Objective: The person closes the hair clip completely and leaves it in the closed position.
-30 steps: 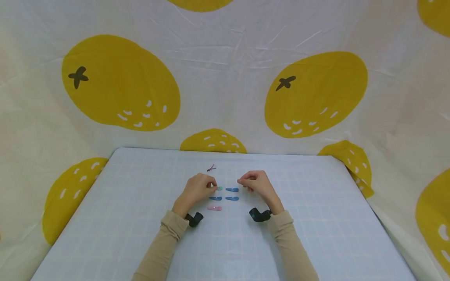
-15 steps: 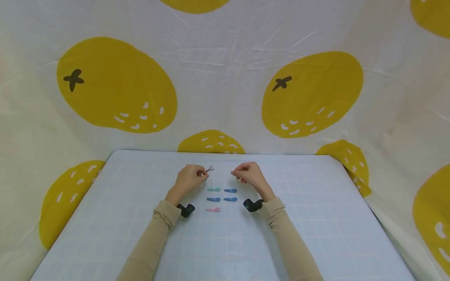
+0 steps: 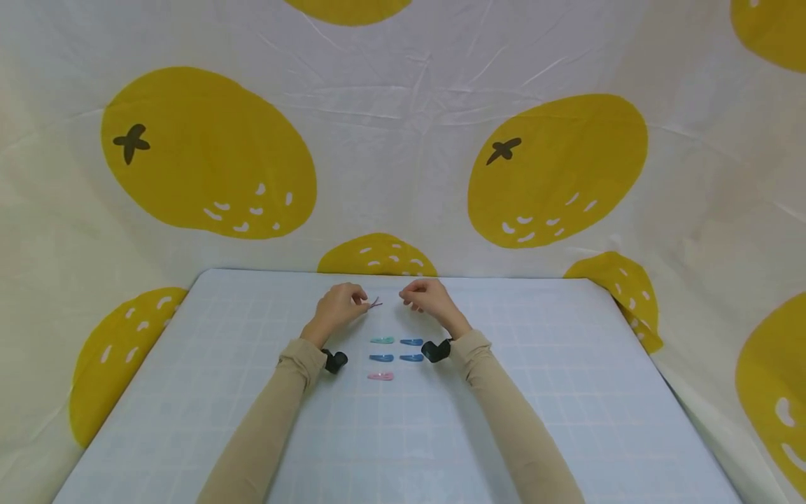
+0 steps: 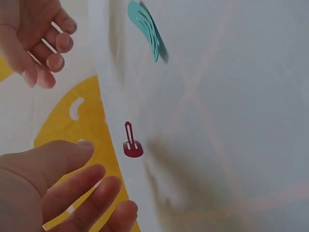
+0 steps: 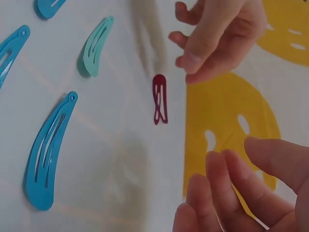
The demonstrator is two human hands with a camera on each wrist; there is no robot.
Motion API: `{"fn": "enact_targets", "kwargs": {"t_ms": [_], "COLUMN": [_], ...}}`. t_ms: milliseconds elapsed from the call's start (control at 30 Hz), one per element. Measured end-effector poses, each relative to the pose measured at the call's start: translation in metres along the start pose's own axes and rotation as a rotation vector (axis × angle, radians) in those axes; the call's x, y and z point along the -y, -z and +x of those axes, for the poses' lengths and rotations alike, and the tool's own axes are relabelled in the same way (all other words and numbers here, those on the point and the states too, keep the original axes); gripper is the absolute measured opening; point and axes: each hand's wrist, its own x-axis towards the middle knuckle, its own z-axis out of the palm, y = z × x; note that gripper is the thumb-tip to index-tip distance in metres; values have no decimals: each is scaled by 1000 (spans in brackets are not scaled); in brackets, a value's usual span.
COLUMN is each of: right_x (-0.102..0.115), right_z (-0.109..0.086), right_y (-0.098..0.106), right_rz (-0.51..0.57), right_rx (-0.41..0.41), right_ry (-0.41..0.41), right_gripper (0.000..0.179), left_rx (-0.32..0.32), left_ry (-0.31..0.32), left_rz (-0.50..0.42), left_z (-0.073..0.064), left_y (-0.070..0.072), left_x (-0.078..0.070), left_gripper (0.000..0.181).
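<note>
A dark red snap hair clip lies on the table, its two prongs spread apart. My left hand hovers by its rounded end, thumb and fingers parted; in the left wrist view the fingers are clear of it. On the other side of the clip, my right hand is held above the table. Its thumb and loosely bent fingers hold nothing in the right wrist view. Nearer the body lie a mint green clip, blue clips and a pink clip.
A pale checked cloth covers the table. Behind its far edge hangs a white curtain with large yellow fruit prints. Small black cameras are strapped at both wrists.
Both hands have moved away from the body, off the rows of clips toward the dark red clip. The right hand has also shifted left. The mint green clip is uncovered.
</note>
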Motion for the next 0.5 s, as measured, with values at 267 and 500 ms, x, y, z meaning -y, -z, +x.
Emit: {"fn": "enact_targets", "kwargs": {"t_ms": [267, 500], "right_x": [-4, -8], "right_z": [18, 23], "right_y": [-14, -23], "right_rz": [45, 48], "right_rx": [56, 130], "right_ry": [-16, -75], "right_gripper": [28, 30], "left_rx": [60, 86], "left_ry": [9, 3], "left_rz": [-10, -5], "left_z": [19, 27], "left_y": [-7, -9], "left_x": [-1, -5], "left_gripper": [19, 16]}}
